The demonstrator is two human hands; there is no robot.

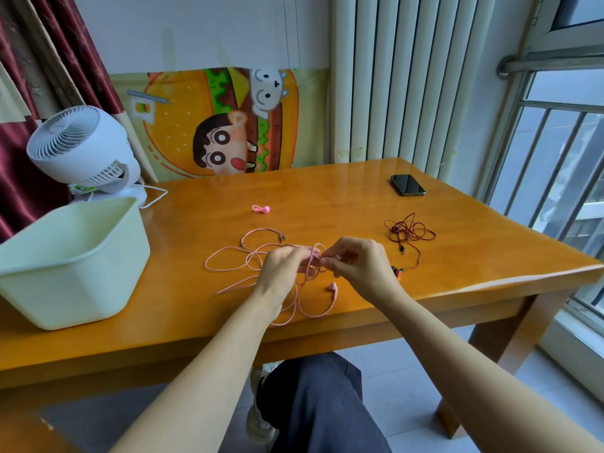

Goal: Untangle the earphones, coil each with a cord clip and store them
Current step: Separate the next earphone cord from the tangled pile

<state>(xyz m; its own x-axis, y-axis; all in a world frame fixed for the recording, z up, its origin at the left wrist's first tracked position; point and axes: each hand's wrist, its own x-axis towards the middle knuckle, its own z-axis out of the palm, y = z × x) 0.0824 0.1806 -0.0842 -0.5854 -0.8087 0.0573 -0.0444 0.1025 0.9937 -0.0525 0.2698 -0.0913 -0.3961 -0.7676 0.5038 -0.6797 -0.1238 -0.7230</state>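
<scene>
Over the near middle of the glossy orange wooden table (327, 197), left hand (281, 269) and right hand (356, 263) each pinch a strand of the tangled pink corded earphones (315, 255) between thumb and fingertips.

- Step, as judged: untangling the pink set; coiling not yet begun.
- Next move calls for easing the pinched strand out through its loops.
- Pink slack: 9 to 6 o'clock of the grip.
- Dark red corded earphones (410, 232): 2 o'clock, apart.
- Small pink cord clip (261, 209): 11 o'clock.
- Pale green plastic tub (72, 289): 9 o'clock.
</scene>
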